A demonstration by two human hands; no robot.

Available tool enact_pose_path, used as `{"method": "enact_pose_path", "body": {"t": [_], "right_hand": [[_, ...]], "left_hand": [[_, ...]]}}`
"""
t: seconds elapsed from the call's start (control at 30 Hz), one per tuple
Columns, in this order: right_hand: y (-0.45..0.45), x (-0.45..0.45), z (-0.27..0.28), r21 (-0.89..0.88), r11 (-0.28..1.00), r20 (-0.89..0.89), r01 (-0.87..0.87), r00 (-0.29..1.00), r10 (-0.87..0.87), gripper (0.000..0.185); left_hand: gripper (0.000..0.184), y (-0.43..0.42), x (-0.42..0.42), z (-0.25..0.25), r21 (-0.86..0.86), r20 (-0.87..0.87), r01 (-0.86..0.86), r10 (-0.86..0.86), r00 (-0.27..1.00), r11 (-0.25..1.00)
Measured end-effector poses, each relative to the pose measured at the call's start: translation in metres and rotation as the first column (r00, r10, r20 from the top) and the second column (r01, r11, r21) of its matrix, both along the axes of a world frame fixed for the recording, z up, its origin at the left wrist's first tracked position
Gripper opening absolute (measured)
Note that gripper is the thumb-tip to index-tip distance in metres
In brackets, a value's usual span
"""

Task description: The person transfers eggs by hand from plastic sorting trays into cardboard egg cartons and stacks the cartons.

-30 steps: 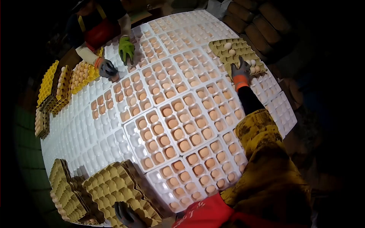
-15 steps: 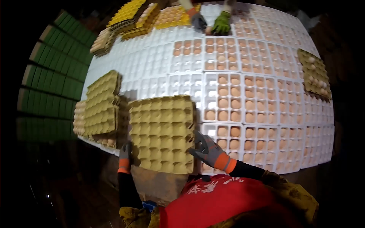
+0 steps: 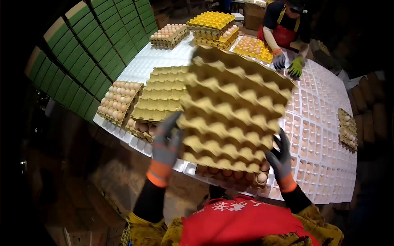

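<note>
left hand (image 3: 166,142); right hand (image 3: 281,160): grasping egg tray (image 3: 234,112); face-on, rows sloping down rightward; long axis unclear

Tan moulded egg tray (image 3: 234,117), rows of peaked ridges and bare cups, is held raised between left hand (image 3: 167,143) and right hand (image 3: 282,158), one at each side edge. It is tilted, cupped face turned to the camera, slightly blurred; whether more are nested behind cannot be told. Eggs (image 3: 262,178) just below are partly hidden by its lower edge.
</note>
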State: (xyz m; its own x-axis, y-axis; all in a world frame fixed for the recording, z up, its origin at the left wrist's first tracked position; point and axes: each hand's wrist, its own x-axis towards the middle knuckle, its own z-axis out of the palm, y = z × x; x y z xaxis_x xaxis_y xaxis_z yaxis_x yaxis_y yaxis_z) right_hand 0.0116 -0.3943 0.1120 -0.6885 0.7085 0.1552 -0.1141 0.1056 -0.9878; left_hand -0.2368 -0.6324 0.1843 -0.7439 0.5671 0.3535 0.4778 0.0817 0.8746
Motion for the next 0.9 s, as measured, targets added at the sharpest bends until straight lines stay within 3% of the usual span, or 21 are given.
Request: {"method": "enact_pose_path", "body": {"t": [0.03,0.13,0.17,0.2,0.23,0.3,0.37,0.4,0.43,0.47,0.53,0.57,0.6,0.63,0.67,0.7,0.73,0.77,0.8,0.87,0.9], "right_hand": [[-0.016,-0.03,0.035,-0.256,0.959,-0.019,-0.124,0.992,0.123,0.085],[-0.033,-0.141,0.029,0.222,0.972,-0.164,-0.072,0.98,0.11,0.093],[-0.038,-0.174,0.029,0.122,0.984,-0.226,-0.134,0.961,0.159,0.094],[-0.044,-0.2,0.03,0.124,0.988,-0.132,-0.092,0.985,0.108,0.094],[-0.054,-0.225,0.032,-0.057,0.993,-0.153,-0.105,0.984,0.095,0.096],[-0.051,-0.27,0.001,0.025,0.997,-0.106,-0.071,0.992,0.073,0.096],[-0.054,-0.29,-0.025,0.271,0.962,0.151,0.031,0.986,-0.074,0.095],[-0.046,-0.302,-0.054,0.101,0.993,0.145,-0.069,0.988,0.054,0.094],[-0.051,-0.306,-0.061,-0.079,0.996,0.128,-0.045,0.99,0.055,0.086],[-0.056,-0.31,-0.068,-0.255,0.967,0.106,-0.009,0.994,0.037,0.078],[-0.055,-0.305,-0.058,-0.619,0.765,-0.034,-0.18,0.979,0.203,0.064],[-0.055,-0.298,-0.047,-0.622,0.732,-0.106,-0.277,0.956,0.272,0.058],[-0.055,-0.291,-0.036,-0.62,0.691,-0.176,-0.372,0.924,0.339,0.053],[-0.059,-0.294,-0.035,-0.642,0.665,-0.219,-0.381,0.923,0.316,0.051],[-0.064,-0.297,-0.036,-0.65,0.651,-0.243,-0.391,0.919,0.31,0.051],[-0.071,-0.296,-0.033,-0.661,0.638,-0.263,-0.395,0.918,0.295,0.051],[-0.078,-0.296,-0.035,-0.635,0.672,-0.254,-0.381,0.925,0.284,0.052],[-0.091,-0.305,-0.031,-0.645,0.658,-0.285,-0.388,0.921,0.264,0.052],[-0.103,-0.32,-0.031,-0.577,0.717,-0.305,-0.39,0.918,0.254,0.051],[-0.135,-0.352,-0.022,-0.477,0.785,-0.333,-0.396,0.908,0.255,0.05],[-0.156,-0.368,-0.009,-0.442,0.8,-0.349,-0.405,0.9,0.262,0.05]], "left_hand": [[0.042,-0.007,-0.027,0.013,0.054,0.073,0.002,-0.006,0.997,0.999],[0.039,-0.032,-0.125,0.024,-0.008,-0.134,-0.109,0.107,0.985,0.994],[0.039,-0.042,-0.167,0.016,0.038,-0.166,-0.061,0.067,0.984,0.997],[0.039,-0.05,-0.196,0.018,0.009,-0.156,-0.048,0.049,0.987,0.999],[0.04,-0.056,-0.228,0.013,-0.061,-0.217,-0.085,0.07,0.974,0.994],[0.044,-0.065,-0.285,-0.01,-0.242,-0.301,-0.145,0.068,0.951,0.959],[0.051,-0.067,-0.311,-0.055,-0.442,-0.274,-0.202,0.083,0.958,0.874],[0.056,-0.06,-0.3,-0.064,-0.698,-0.184,-0.223,0.131,0.974,0.68],[0.061,-0.069,-0.343,-0.136,-0.487,-0.339,-0.237,0.069,0.938,0.841],[0.061,-0.068,-0.369,-0.168,-0.478,-0.334,-0.223,0.059,0.941,0.85],[0.065,-0.063,-0.343,-0.141,-0.54,-0.24,-0.247,0.134,0.962,0.804],[0.065,-0.066,-0.34,-0.138,-0.552,-0.177,-0.236,0.164,0.971,0.8],[0.053,-0.094,-0.371,-0.164,-0.444,-0.595,-0.388,0.058,0.801,0.808],[0.042,-0.107,-0.37,-0.144,-0.276,-0.894,-0.472,-0.043,0.446,0.837],[0.051,-0.11,-0.345,-0.143,-0.053,-0.439,-0.396,0.334,0.834,0.917],[0.062,-0.103,-0.282,-0.096,0.485,0.196,-0.477,0.441,0.876,0.733],[0.068,-0.108,-0.225,-0.061,0.49,0.452,-0.623,0.433,0.779,0.61],[0.064,-0.124,-0.192,-0.055,0.513,0.458,-0.503,0.274,0.846,0.696],[0.063,-0.142,-0.168,-0.09,0.359,0.369,-0.555,0.432,0.823,0.751],[0.061,-0.154,-0.139,-0.147,0.536,0.564,-0.512,0.167,0.809,0.671],[0.06,-0.154,-0.121,-0.148,0.476,0.608,-0.528,0.17,0.775,0.703]]}}
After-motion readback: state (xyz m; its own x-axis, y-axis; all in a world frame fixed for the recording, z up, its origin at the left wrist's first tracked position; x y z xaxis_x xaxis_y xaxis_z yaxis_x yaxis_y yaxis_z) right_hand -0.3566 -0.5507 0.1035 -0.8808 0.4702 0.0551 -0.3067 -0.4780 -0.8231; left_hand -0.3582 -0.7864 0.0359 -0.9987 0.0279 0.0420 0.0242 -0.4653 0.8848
